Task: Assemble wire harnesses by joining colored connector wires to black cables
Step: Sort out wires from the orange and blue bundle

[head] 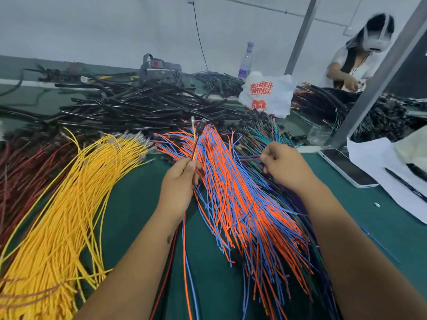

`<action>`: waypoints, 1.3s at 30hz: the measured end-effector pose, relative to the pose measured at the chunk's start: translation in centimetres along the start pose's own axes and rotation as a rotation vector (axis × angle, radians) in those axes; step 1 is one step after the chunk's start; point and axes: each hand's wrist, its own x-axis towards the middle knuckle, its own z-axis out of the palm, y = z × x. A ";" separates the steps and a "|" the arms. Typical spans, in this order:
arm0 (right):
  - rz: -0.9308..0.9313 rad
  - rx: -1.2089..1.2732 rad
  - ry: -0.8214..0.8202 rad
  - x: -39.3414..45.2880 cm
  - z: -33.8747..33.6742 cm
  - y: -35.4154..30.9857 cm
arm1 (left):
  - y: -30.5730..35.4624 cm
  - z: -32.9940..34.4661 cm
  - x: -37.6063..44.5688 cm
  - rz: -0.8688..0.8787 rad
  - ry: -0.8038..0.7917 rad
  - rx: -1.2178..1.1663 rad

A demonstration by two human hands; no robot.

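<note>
My left hand grips a thin bunch of wires that points up and away, with metal terminals and a black connector at its tip; red, orange and blue tails hang below my wrist. My right hand is curled over the green and dark wires at the right of the orange-and-blue wire pile; what its fingers pinch is hidden. A yellow wire pile lies to the left, with red wires beyond it. Black cables are heaped across the back.
The green table shows between the piles. A phone and white paper lie at the right. A white plastic bag, a bottle and a metal post stand behind. Another person works at the far right.
</note>
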 end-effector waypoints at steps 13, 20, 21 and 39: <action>0.159 -0.347 0.004 1.7 1.3 3.5 | -0.1 0.2 0.2 -0.006 0.016 0.017; 0.150 -0.241 0.239 1.9 -1.1 3.7 | -0.1 0.1 0.1 -0.013 0.009 0.038; 0.150 -0.143 0.319 1.9 -1.6 3.7 | -0.1 0.1 0.1 -0.015 0.009 0.036; 0.267 0.393 0.040 -1.0 -4.1 1.1 | 2.0 -0.4 -0.2 -0.188 -0.025 -0.082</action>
